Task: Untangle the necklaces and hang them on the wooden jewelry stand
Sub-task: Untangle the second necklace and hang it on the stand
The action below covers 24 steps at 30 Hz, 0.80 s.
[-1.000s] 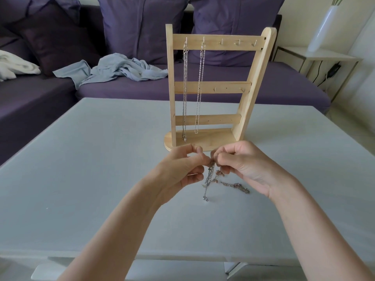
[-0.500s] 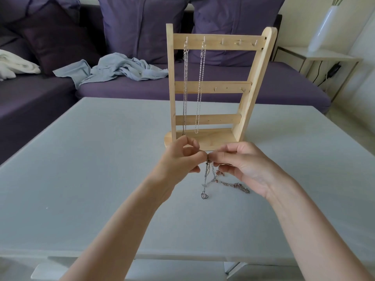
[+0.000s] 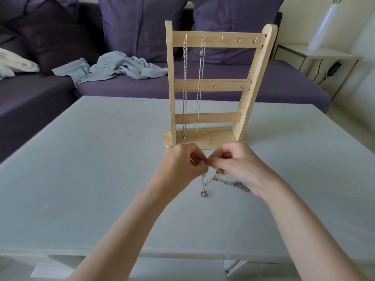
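A wooden jewelry stand [image 3: 211, 85] rises at the table's middle, with two silver necklaces [image 3: 199, 86] hanging from the two leftmost hooks of its top bar. Just in front of its base, my left hand [image 3: 182, 165] and my right hand [image 3: 241, 165] meet fingertip to fingertip, both pinching a tangle of thin chains [image 3: 213, 179]. The chains hang down from my fingers to the tabletop. A small heart pendant [image 3: 204, 193] lies at the bottom of one strand, and another strand trails right under my right wrist.
The pale grey table [image 3: 81, 159] fills the foreground. Behind it stands a purple sofa [image 3: 142, 86] with cushions, a crumpled light blue cloth [image 3: 119, 67] and a white towel [image 3: 14, 64]. A side table with a white vase [image 3: 324, 27] sits at the far right.
My hands have lifted slightly toward the stand and closed together, the fingertips now touching. The chains hang a little higher, the pendant resting on the table.
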Tool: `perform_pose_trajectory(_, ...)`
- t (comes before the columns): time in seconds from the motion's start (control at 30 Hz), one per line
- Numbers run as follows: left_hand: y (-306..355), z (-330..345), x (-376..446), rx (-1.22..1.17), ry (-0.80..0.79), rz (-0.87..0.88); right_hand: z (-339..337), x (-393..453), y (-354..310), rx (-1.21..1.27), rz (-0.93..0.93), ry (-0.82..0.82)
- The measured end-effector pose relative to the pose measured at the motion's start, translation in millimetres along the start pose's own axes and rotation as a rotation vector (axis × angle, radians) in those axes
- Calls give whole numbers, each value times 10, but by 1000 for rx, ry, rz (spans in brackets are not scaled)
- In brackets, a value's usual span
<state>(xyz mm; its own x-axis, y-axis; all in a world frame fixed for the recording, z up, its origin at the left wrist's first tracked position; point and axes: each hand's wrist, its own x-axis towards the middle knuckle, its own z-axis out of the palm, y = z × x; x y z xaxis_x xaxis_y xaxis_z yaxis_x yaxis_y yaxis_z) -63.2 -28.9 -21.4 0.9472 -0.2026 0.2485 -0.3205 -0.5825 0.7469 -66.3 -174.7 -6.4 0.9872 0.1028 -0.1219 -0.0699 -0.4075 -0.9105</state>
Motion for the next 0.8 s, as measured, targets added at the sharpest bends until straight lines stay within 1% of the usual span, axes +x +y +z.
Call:
perform_pose_trajectory(0.07,2,7,-2,36,11,6,15,7,5,-1,-5,18)
perform_pose_trajectory(0.17,18,-14,4,8,-48,-54,13,1,1,68,-30,-3)
perform_pose_trajectory(0.23,36,-63,24,-99,-113,-168,-19,-8,-2,154,-55,-19)
perform_pose_trajectory(0.3,58,-98,25,-281,-184,-263,-54,-17,-11,253,-71,-57)
perform_pose_trajectory(0.37,105,-123,2,-447,-257,-291,-72,-22,-25,352,-69,-111)
perform_pose_trajectory(0.4,120,-130,-6,-469,-289,-285,-70,-22,-27,395,-61,-129)
perform_pose_trajectory(0.43,121,-126,-4,-437,-314,-272,-66,-22,-27,425,-45,-135)
perform_pose_trajectory(0.47,119,-115,2,-357,-331,-258,-57,-20,-18,433,-26,-131)
perform_pose_trajectory(0.53,102,-77,19,-151,-336,-227,-35,-15,10,393,16,-114)
perform_pose_trajectory(0.57,94,-56,27,-90,-333,-214,-27,-14,22,364,35,-111)
perform_pose_trajectory(0.63,80,-30,20,-78,-323,-202,-31,-14,37,334,61,-119)
perform_pose_trajectory(0.7,69,-47,3,-176,-291,-221,-55,-14,31,359,65,-150)
perform_pose_trajectory(0.8,62,-125,-9,-533,-242,-296,-81,-18,20,419,57,-191)
